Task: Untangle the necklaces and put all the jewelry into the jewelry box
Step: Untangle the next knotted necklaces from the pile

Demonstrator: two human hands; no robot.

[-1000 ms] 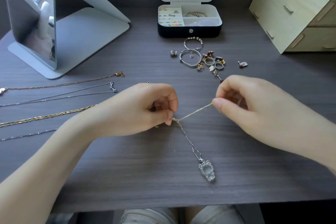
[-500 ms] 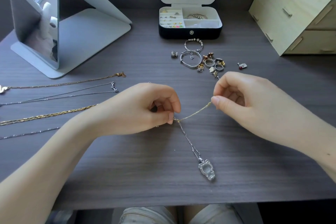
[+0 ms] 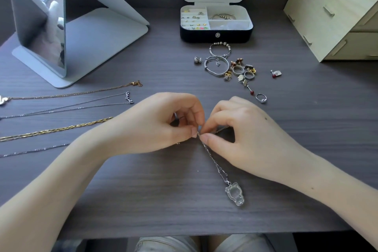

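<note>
— Silver, that thin chain [image 3: 214,161], and I believe it is knotted just where the two hands meet, over the middle of the table [image 3: 143,190].

— Who holds what?

— The left hand [image 3: 163,125] pinches the chain at the knot [image 3: 198,133] between thumb and forefinger. The right hand [image 3: 245,135] pinches it just beside, with the fingers curled. The clear pendant [image 3: 235,193] lies flat on the wood at five o'clock from the hands.

— How should one do this well?

— In my opinion, without pulling the hands apart, because a pull only makes the knot tighter. It is better to hold one side quiet, roll the knot loose with the fingertips, then draw one loop out slowly. The pendant is the heavy end, so leave it lying, not hanging.

— And after that?

— The jewelry box [image 3: 216,35] stands open at twelve o'clock, with some small pieces inside. The rings and bangles [image 3: 229,65] lie outside it at one o'clock. The other necklaces [image 3: 61,108] are stretched straight at nine o'clock. I judge that much remains.
</note>
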